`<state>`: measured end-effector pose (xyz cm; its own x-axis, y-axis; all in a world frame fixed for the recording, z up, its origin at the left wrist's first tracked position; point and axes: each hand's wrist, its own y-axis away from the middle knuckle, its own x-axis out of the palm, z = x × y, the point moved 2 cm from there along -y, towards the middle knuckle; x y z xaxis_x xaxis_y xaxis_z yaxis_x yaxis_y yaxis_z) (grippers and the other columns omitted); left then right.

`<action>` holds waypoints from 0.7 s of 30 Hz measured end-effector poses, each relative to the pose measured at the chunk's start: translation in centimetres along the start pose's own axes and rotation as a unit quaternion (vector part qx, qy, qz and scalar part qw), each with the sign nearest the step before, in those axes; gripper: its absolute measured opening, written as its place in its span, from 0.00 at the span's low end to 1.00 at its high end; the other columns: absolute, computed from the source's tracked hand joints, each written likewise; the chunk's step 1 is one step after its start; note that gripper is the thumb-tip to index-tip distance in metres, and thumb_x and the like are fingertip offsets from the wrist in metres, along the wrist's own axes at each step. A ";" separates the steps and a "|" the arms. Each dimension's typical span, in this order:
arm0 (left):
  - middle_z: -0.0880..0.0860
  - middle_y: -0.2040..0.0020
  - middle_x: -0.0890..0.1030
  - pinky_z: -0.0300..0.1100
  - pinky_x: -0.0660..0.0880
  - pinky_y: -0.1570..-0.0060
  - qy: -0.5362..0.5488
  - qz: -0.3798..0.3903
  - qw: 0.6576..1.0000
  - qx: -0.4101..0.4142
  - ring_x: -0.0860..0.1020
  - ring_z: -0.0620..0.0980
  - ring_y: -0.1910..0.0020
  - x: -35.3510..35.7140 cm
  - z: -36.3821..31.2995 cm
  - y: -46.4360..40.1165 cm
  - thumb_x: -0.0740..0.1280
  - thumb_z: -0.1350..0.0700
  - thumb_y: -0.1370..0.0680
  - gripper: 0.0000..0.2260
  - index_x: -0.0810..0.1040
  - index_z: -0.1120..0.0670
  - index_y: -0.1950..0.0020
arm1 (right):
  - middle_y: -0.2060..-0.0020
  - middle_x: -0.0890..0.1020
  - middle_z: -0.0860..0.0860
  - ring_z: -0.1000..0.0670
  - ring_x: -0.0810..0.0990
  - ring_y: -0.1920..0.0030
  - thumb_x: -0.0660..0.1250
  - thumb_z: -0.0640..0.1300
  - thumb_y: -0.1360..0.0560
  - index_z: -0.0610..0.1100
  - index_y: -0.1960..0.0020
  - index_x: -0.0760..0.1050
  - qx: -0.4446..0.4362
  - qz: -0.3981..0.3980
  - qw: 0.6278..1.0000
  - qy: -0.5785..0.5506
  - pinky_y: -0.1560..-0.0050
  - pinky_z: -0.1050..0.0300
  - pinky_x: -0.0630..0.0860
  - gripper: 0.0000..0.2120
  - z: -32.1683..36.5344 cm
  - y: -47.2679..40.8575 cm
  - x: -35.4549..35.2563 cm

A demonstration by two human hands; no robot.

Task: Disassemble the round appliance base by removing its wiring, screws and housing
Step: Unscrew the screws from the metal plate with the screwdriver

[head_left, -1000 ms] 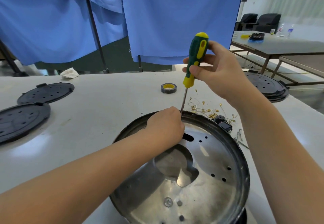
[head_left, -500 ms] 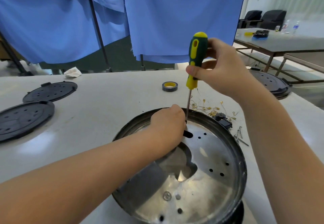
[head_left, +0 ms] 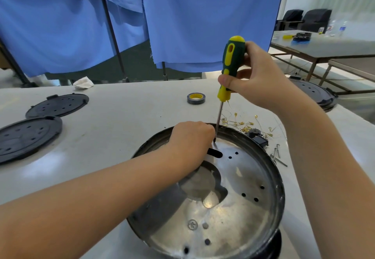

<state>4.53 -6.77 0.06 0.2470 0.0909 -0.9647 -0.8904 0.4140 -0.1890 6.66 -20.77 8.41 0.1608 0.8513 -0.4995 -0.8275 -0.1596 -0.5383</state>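
Behind base [head_left: 233, 208]: tape roll [head_left: 196, 98], loose screws [head_left: 277, 155]; R fingers [head_left: 227, 81] grip screwdriver [head_left: 231, 64]; L fingers hidden.

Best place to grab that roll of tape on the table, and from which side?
Take the tape roll from straight above, pinching across its outer wall, or one finger inside the core. It lies flat with the hole up, clear table all round, so no side approach is needed.

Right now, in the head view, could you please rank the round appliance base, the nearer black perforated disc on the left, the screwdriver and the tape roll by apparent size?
1. Round appliance base, though nearest the camera.
2. Nearer black disc.
3. Screwdriver, long but thin.
4. Tape roll, clearly smallest.
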 end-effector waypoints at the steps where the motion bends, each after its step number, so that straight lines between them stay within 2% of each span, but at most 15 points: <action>1: 0.49 0.69 0.63 0.40 0.53 0.75 -0.016 0.001 1.000 0.012 0.62 0.48 0.73 -0.1 0.0 0.0 0.63 0.51 0.22 0.11 0.64 0.55 0.58 | 0.54 0.74 0.58 0.55 0.78 0.57 0.73 0.47 0.27 0.52 0.43 0.66 0.001 0.001 1.000 0.000 0.53 0.60 0.77 0.19 0.0 0.0 -0.1; 4: 0.49 0.66 0.65 0.40 0.53 0.75 -0.050 0.003 0.998 0.048 0.65 0.49 0.71 -0.1 -0.1 0.1 0.64 0.56 0.22 0.06 0.67 0.55 0.54 | 0.53 0.74 0.58 0.54 0.79 0.56 0.73 0.47 0.27 0.52 0.43 0.66 0.004 0.005 1.000 0.000 0.50 0.54 0.79 0.19 0.0 0.1 -0.1; 7: 0.50 0.65 0.66 0.40 0.53 0.75 -0.087 -0.001 0.994 0.068 0.66 0.50 0.69 -0.2 0.1 -0.1 0.60 0.52 0.21 0.08 0.68 0.56 0.49 | 0.53 0.73 0.58 0.54 0.78 0.56 0.73 0.46 0.27 0.51 0.43 0.66 0.006 0.007 1.000 -0.001 0.48 0.51 0.80 0.19 0.0 0.1 -0.1; 12: 0.49 0.68 0.63 0.41 0.56 0.77 -0.106 -0.002 0.993 0.050 0.63 0.46 0.75 0.4 1.1 -0.5 0.59 0.57 0.20 0.07 0.60 0.54 0.54 | 0.53 0.73 0.58 0.53 0.79 0.55 0.72 0.47 0.27 0.51 0.43 0.66 0.012 0.007 1.000 -0.002 0.47 0.47 0.80 0.18 0.0 0.0 -0.2; 16: 0.49 0.68 0.64 0.41 0.57 0.76 -0.077 -0.006 0.996 0.039 0.63 0.47 0.75 0.1 1.3 -0.7 0.59 0.51 0.19 0.11 0.59 0.55 0.54 | 0.52 0.73 0.59 0.55 0.78 0.57 0.72 0.48 0.27 0.52 0.43 0.66 0.013 -0.001 1.000 0.001 0.48 0.51 0.80 0.19 0.0 0.1 0.0; 19: 0.49 0.68 0.65 0.42 0.62 0.72 -0.027 -0.007 1.000 0.010 0.64 0.47 0.74 -0.4 1.7 -1.2 0.58 0.54 0.18 0.08 0.61 0.55 0.54 | 0.51 0.74 0.59 0.54 0.80 0.55 0.72 0.48 0.27 0.52 0.42 0.65 0.019 -0.003 1.000 -0.005 0.48 0.51 0.80 0.20 0.1 0.0 0.0; 21: 0.49 0.65 0.69 0.42 0.64 0.68 0.027 -0.003 1.000 0.003 0.69 0.48 0.69 -1.0 2.0 -1.3 0.57 0.54 0.18 0.05 0.67 0.55 0.50 | 0.51 0.75 0.57 0.53 0.81 0.55 0.73 0.48 0.27 0.53 0.42 0.66 0.024 -0.001 1.000 -0.010 0.47 0.51 0.80 0.20 0.0 0.0 0.0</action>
<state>6.27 -5.58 1.62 0.2318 0.0391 -0.9720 -0.8864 0.4202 -0.1945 6.61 -20.75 8.40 0.1520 0.8618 -0.4840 -0.8517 -0.1342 -0.5065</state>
